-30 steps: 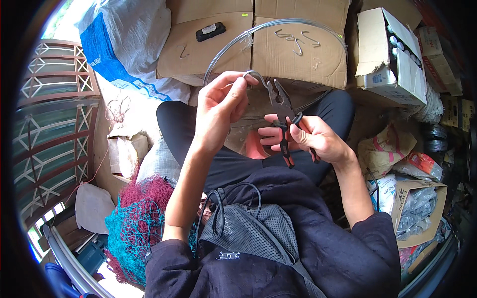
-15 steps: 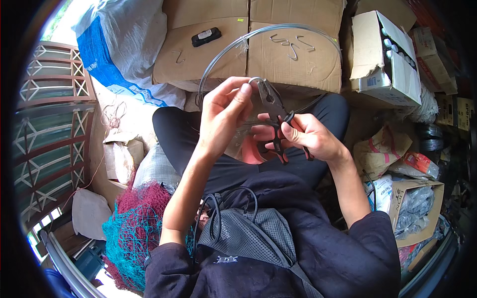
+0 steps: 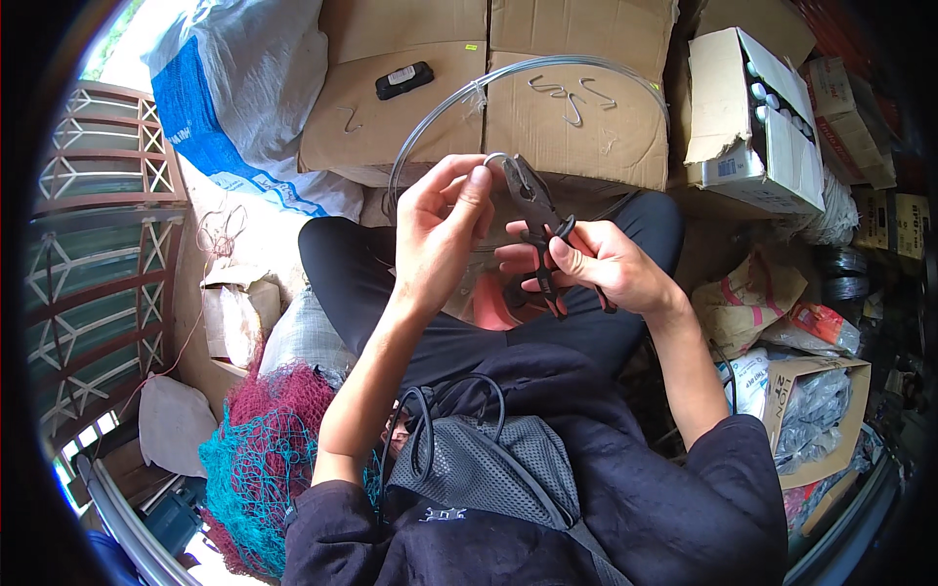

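Observation:
Between the thumb and forefinger of my left hand (image 3: 438, 230) is a short piece of curved metal wire (image 3: 497, 157). Its other end meets the jaw tips of dark pliers (image 3: 533, 202) with black and red handles. My right hand (image 3: 611, 266) is closed round those handles, with some fingers stretched between them. Behind my hands a loose coil of silvery wire (image 3: 562, 61) arches up against the cardboard. Several bent wire hooks (image 3: 570, 105) lie on the cardboard (image 3: 445, 127), along with a small black case-like object (image 3: 405, 80).
A red object (image 3: 491, 301) sits between my crossed legs. At my left are maroon and teal netting (image 3: 264, 439) and a white and blue sack (image 3: 230, 117). An open carton of bottles (image 3: 752, 117) stands far right, and a box of plastic bags (image 3: 816, 420) lies nearer.
Both hands keep their holds and have barely moved. The pliers' head has shifted very slightly right, still at the end of the wire piece.

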`<state>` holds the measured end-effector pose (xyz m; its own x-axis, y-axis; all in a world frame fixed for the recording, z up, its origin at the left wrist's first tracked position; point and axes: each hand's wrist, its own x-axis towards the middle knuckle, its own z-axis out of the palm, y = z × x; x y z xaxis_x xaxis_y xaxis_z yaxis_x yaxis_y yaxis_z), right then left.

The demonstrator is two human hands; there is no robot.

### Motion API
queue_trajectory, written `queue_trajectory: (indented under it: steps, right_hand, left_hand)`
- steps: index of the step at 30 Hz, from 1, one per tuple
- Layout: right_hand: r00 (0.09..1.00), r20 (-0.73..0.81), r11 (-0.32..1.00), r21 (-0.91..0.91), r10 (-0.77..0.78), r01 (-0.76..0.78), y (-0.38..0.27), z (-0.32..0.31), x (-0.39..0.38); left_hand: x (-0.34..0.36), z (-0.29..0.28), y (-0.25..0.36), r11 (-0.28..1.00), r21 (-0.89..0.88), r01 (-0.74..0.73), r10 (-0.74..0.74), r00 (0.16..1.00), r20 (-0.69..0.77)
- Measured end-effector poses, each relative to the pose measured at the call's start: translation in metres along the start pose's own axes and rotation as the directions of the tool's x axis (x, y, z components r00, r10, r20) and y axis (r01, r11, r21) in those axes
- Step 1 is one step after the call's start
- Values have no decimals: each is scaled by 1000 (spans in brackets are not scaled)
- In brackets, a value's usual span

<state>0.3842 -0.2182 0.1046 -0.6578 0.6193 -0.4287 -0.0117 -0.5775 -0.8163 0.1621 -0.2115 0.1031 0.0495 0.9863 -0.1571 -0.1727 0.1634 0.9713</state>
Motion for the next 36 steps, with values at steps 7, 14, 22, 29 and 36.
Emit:
queue_trajectory:
  steps: [7, 14, 22, 29, 36]
  right_hand:
    - [1000, -15, 1000, -19, -15, 14, -3, 0, 1]
    - [1000, -3, 1000, -11, -25, 25, -5, 5, 1]
    - [997, -8, 996, 50, -74, 75, 4, 16, 7]
    - [981, -59, 981, -62, -187, 184, 15, 24, 15]
    - [965, -179, 969, -190, -190, 156, 20, 33, 20]
  left_hand:
    - [1, -2, 3, 999, 39, -6, 5, 999, 35]
    - [-1, -6, -1, 998, -56, 41, -38, 998, 54]
    - [-2, -5, -9, 985, -174, 0, 5, 1000, 31]
    - [-5, 2, -16, 979, -200, -35, 30, 999, -31]
    - [-8, 12, -23, 969, -240, -53, 23, 992, -126]
